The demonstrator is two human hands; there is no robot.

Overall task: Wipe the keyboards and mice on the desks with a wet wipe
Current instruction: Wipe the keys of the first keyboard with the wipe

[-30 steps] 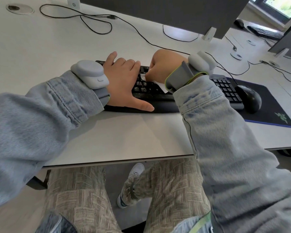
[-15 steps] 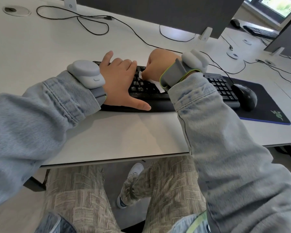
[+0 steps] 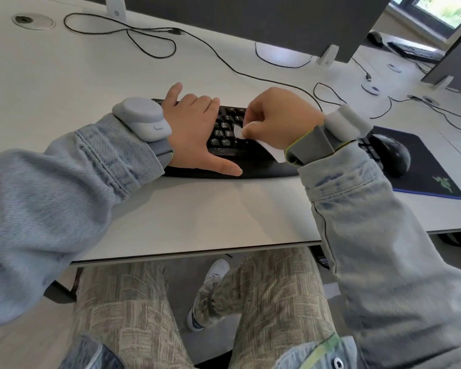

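A black keyboard (image 3: 228, 141) lies on the white desk (image 3: 64, 83) in front of me. My left hand (image 3: 194, 129) lies flat on the keyboard's left half, fingers straight and thumb stretched along the wrist rest. My right hand (image 3: 280, 117) hovers over the middle keys and pinches a white wet wipe (image 3: 270, 147), which hangs down to the keys. A black mouse (image 3: 393, 154) sits on a dark mouse pad (image 3: 431, 166) to the right, partly hidden behind my right wrist.
Black cables (image 3: 149, 35) run across the desk toward a monitor foot (image 3: 282, 54) and a grey divider panel (image 3: 250, 17). A second keyboard (image 3: 414, 51) and mouse (image 3: 375, 37) lie on the far desk at upper right. My legs are under the desk edge.
My right hand has lifted slightly and shifted left over the keys, so the wipe shows more under it. My left hand has stayed flat on the keyboard.
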